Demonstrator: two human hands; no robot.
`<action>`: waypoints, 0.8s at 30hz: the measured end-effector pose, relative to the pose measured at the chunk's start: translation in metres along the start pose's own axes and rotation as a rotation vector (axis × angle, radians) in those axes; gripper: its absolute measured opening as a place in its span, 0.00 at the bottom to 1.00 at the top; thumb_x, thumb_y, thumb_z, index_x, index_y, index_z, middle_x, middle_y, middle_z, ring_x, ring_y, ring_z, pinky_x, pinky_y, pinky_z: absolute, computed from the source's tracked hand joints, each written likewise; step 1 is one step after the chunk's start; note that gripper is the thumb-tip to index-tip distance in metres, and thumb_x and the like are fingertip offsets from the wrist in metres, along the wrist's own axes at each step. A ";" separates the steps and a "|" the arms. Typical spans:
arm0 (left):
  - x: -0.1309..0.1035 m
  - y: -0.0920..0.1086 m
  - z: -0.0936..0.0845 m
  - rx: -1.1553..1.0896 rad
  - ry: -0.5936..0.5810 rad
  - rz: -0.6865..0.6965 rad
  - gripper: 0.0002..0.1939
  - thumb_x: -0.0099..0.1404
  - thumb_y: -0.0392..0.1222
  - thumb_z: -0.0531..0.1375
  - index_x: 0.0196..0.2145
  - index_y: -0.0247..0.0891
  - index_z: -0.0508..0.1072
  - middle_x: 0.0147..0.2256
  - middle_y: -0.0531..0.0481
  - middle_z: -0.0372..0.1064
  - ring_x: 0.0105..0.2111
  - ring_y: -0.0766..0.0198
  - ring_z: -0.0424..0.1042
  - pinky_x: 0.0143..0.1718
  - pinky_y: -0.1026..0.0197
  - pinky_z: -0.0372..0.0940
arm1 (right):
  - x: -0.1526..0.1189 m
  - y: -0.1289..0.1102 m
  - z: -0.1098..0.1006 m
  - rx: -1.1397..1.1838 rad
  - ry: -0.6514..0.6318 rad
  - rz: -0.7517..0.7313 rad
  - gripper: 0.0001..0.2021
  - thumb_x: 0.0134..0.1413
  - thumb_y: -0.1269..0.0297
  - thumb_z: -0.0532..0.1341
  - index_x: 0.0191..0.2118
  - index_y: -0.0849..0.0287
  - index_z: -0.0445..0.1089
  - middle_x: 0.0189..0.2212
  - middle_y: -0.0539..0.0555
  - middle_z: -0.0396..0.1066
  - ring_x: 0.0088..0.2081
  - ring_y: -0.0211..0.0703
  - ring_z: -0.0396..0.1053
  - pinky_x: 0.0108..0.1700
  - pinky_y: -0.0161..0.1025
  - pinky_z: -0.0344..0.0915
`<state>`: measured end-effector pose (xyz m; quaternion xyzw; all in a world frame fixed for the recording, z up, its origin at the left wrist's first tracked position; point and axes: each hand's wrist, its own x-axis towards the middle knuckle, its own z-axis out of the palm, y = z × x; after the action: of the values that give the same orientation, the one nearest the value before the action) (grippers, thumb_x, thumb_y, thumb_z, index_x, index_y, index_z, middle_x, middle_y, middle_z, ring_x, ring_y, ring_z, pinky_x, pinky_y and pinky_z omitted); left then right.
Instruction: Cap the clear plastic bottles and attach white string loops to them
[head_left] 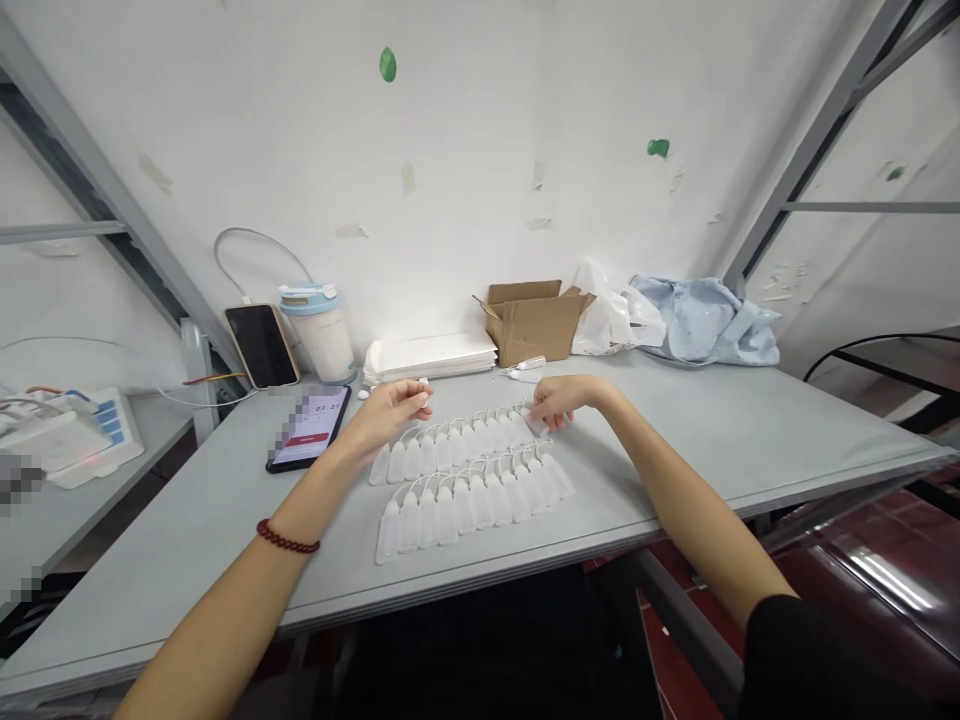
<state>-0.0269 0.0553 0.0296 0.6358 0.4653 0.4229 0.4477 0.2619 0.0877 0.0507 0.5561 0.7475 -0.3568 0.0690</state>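
Note:
Two rows of small white translucent pouch-like pieces with thin loops lie on the grey table (600,505): a back row (442,450) and a front row (469,505). Over the left end of the back row, my left hand (396,408) is closed on a small white piece (425,392) between thumb and fingers. My right hand (555,402) has its fingers pinched on the white piece (534,422) at the right end of the back row. Behind it lie a few loose white pieces (527,370).
At the back stand a cardboard box (536,325), a stack of white sheets (433,357), a plastic bag (611,315) and a blue cloth (705,320). To the left are a lidded cup (322,335), a propped phone (262,345) and a flat phone (307,430).

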 end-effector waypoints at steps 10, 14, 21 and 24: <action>-0.005 0.006 0.004 -0.265 -0.003 -0.142 0.10 0.56 0.44 0.65 0.28 0.33 0.76 0.36 0.45 0.73 0.41 0.58 0.74 0.44 0.58 0.67 | 0.006 0.000 0.001 0.114 0.369 -0.139 0.09 0.44 0.64 0.61 0.20 0.62 0.64 0.19 0.55 0.70 0.20 0.40 0.69 0.18 0.32 0.59; -0.004 0.004 0.006 -0.263 0.047 -0.100 0.12 0.52 0.46 0.67 0.30 0.33 0.77 0.37 0.44 0.73 0.35 0.63 0.71 0.36 0.61 0.66 | 0.002 -0.017 0.012 0.424 0.518 -0.433 0.09 0.48 0.63 0.62 0.30 0.61 0.63 0.28 0.54 0.72 0.23 0.38 0.72 0.18 0.30 0.60; -0.006 0.008 0.018 -0.387 0.059 -0.037 0.15 0.48 0.46 0.69 0.32 0.34 0.78 0.25 0.51 0.70 0.27 0.68 0.67 0.33 0.61 0.65 | -0.002 -0.055 0.049 0.669 0.181 -0.731 0.11 0.53 0.59 0.59 0.38 0.62 0.67 0.35 0.54 0.71 0.31 0.38 0.73 0.25 0.31 0.66; -0.009 0.012 0.022 -0.425 0.065 -0.028 0.14 0.47 0.46 0.69 0.30 0.34 0.78 0.27 0.50 0.71 0.28 0.68 0.68 0.35 0.61 0.65 | -0.003 -0.061 0.056 0.701 0.091 -0.727 0.11 0.54 0.60 0.59 0.39 0.62 0.68 0.35 0.54 0.71 0.29 0.36 0.72 0.25 0.31 0.65</action>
<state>-0.0052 0.0404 0.0350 0.5066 0.3888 0.5256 0.5621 0.1929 0.0433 0.0394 0.2646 0.7302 -0.5627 -0.2831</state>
